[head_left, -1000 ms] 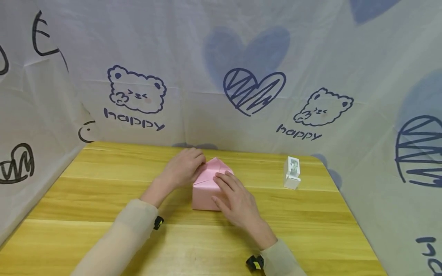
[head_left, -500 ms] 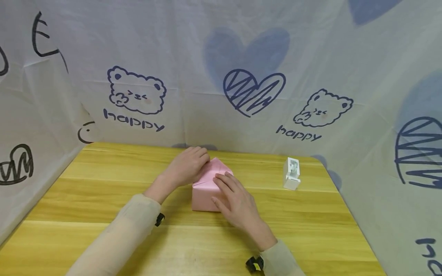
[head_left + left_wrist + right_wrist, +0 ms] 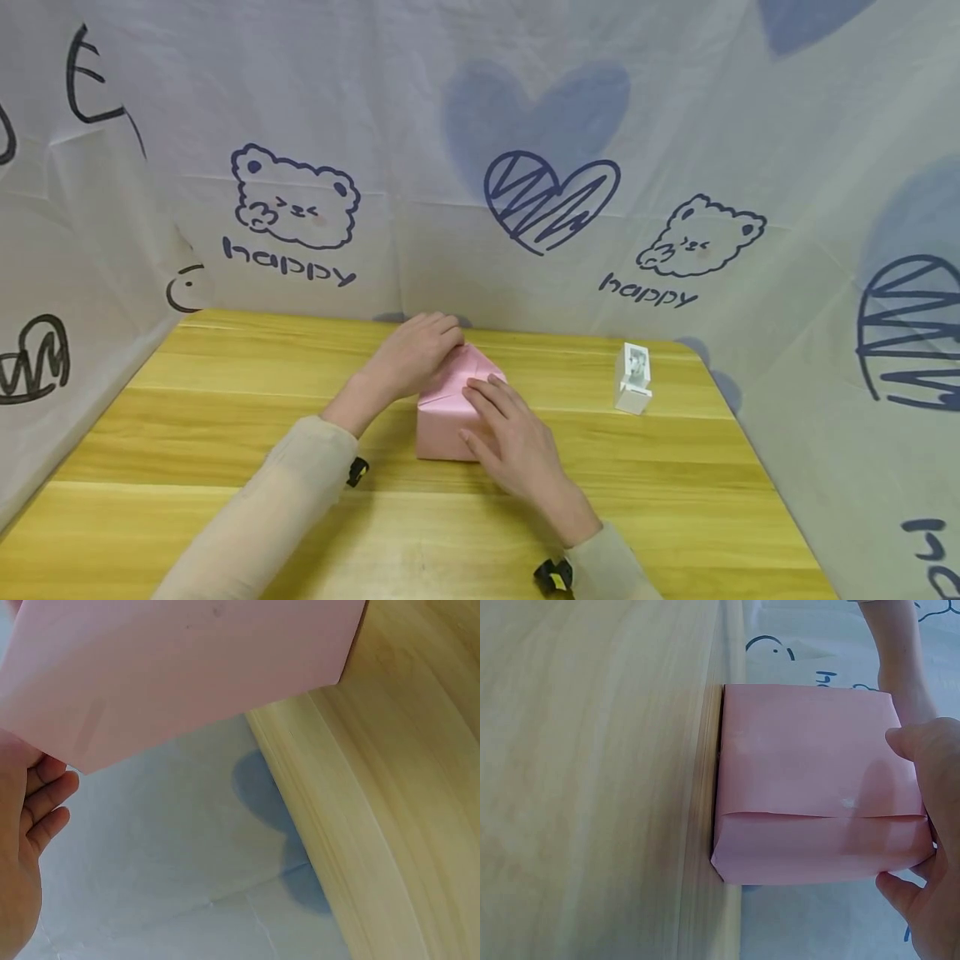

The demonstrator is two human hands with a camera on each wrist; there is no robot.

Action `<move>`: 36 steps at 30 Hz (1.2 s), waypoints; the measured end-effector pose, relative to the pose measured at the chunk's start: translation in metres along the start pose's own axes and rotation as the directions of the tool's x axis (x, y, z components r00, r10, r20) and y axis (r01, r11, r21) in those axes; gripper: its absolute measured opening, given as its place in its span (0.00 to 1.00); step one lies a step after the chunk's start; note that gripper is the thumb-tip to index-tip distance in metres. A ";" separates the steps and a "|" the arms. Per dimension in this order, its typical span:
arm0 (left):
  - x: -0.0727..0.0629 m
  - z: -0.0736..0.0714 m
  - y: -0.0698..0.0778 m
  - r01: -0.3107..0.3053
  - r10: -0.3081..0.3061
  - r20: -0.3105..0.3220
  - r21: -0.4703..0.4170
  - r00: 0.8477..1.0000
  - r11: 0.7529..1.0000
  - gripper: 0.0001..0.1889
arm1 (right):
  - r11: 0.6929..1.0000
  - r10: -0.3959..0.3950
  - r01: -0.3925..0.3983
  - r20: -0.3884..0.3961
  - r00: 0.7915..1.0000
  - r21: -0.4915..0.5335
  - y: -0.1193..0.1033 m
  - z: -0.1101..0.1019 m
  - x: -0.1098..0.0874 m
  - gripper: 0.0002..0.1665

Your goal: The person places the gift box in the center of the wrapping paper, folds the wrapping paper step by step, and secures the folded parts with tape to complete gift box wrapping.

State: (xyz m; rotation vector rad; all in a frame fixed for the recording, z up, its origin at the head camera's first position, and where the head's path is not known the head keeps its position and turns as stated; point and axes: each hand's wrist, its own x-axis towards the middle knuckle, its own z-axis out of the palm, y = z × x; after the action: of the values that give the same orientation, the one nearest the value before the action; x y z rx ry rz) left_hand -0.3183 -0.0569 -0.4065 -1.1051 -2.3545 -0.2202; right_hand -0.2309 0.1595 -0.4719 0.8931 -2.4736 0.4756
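A small box wrapped in pink paper [image 3: 444, 433] sits mid-table in the head view. At its far end the paper [image 3: 468, 367] rises to a point. My left hand [image 3: 416, 354] pinches the paper's far left edge; its curled fingertips show under a pink corner in the left wrist view, while the thumb is hidden. On the box's right side lies my right hand [image 3: 517, 442], fingers extended over the top and thumb against the near face. A long overlapping seam in the pink wrapping [image 3: 817, 757] crosses the box in the right wrist view.
A white tape dispenser [image 3: 633, 379] stands on the wooden table [image 3: 585, 492] to the right, past my right hand. Behind the table's far edge hangs a pale cloth [image 3: 420, 208] printed with bears and hearts.
My left hand has slid a little to the right and away along the paper's far edge, covering more of the pointed end. My right hand and the box have stayed in place.
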 end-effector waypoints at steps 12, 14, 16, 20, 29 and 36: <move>0.003 0.000 0.002 0.035 -0.034 0.005 -0.032 0.999 0.999 0.06 | 1.000 0.005 -0.005 0.011 1.000 0.006 -0.001 0.000 0.000 0.33; 0.004 0.000 0.003 0.032 -0.032 0.003 -0.036 0.999 0.999 0.06 | 1.000 0.004 -0.004 0.008 1.000 0.007 0.000 0.001 0.000 0.32; 0.005 0.000 0.004 0.036 -0.035 0.004 -0.038 0.999 0.999 0.06 | 1.000 0.001 -0.001 0.003 1.000 0.005 0.000 0.001 -0.001 0.33; 0.006 0.000 0.005 0.046 -0.046 0.000 -0.050 0.999 0.998 0.05 | 1.000 -0.001 0.001 -0.002 1.000 0.001 0.000 0.001 -0.001 0.33; -0.001 -0.002 0.009 0.037 -0.041 -0.036 -0.100 0.999 0.994 0.03 | 1.000 -0.017 0.017 -0.006 1.000 -0.002 0.000 0.003 -0.001 0.32; -0.014 -0.009 0.019 0.234 -0.217 0.113 -0.169 0.970 0.957 0.20 | 0.999 -0.037 0.037 -0.034 0.999 0.002 0.001 0.003 0.000 0.33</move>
State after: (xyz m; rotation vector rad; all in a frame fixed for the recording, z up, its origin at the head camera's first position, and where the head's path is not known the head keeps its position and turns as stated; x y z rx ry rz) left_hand -0.2933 -0.0575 -0.4081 -0.9426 -2.5864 -0.4836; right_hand -0.2323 0.1591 -0.4747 0.9233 -2.4222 0.4780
